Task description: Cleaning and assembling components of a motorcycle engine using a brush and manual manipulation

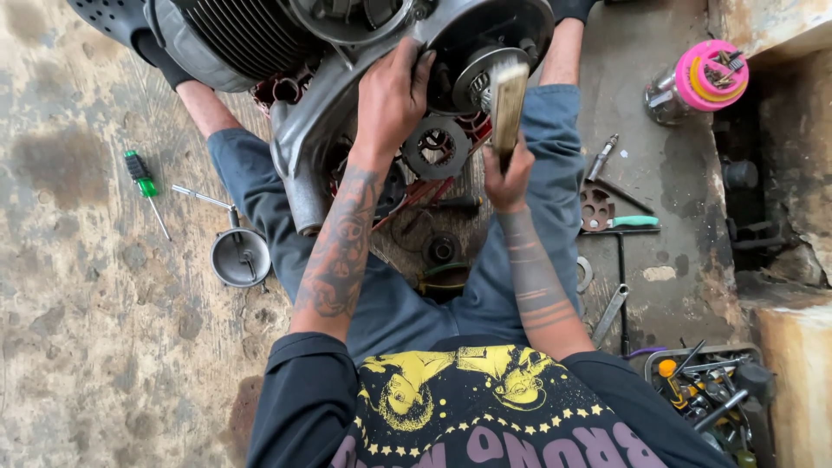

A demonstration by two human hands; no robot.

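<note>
Two hands are seen at a grey metal engine [303, 130] resting between the legs on the floor. Its finned cylinder and round clutch side are shown. The left hand [392, 95] is pressed on the casing, fingers curled over its rim. The right hand [507, 178] is closed around a wooden handle [508, 104]. One green screwdriver [143, 184] lies by the floor's left edge, one pink-lidded jar [700, 80] near the right wall. The concrete floor [87, 347] is stained.
</note>
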